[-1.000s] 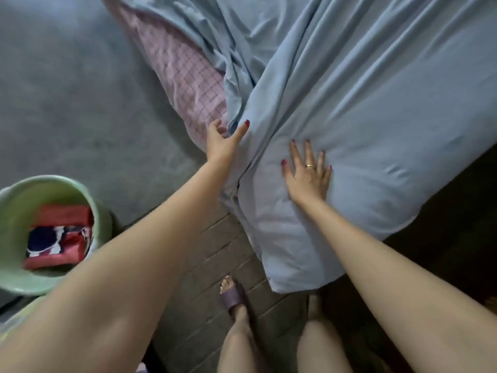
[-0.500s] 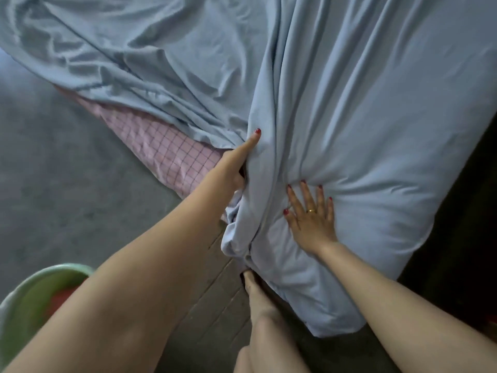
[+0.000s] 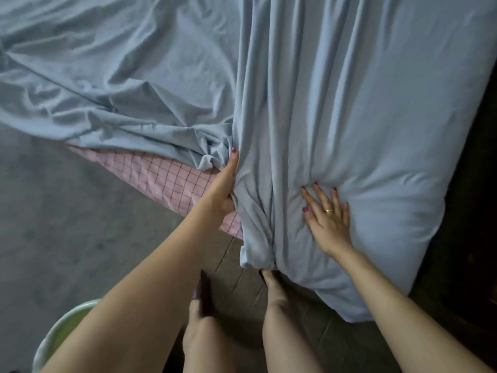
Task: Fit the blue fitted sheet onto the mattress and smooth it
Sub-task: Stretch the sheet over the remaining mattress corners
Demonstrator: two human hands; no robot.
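The blue fitted sheet (image 3: 336, 109) lies loose and creased over the mattress, bunched into long folds down the middle. A strip of the pink checked mattress (image 3: 164, 176) shows bare at the near left edge. My left hand (image 3: 223, 189) grips a bunched fold of the sheet at that edge, thumb stretched up along the fabric, fingers hidden under the cloth. My right hand (image 3: 326, 219) lies flat with fingers spread, pressing the sheet onto the mattress corner. The sheet's corner hangs over the near end towards the floor.
A grey floor (image 3: 53, 224) lies to the left, with a pale green basin (image 3: 61, 335) at the bottom left. My legs and feet (image 3: 269, 278) stand on planks against the mattress end. Dark space runs along the right side.
The view has tilted up the bed, so more sheet shows. My left hand has slid further along the edge with the fold; the right hand pressed further up.
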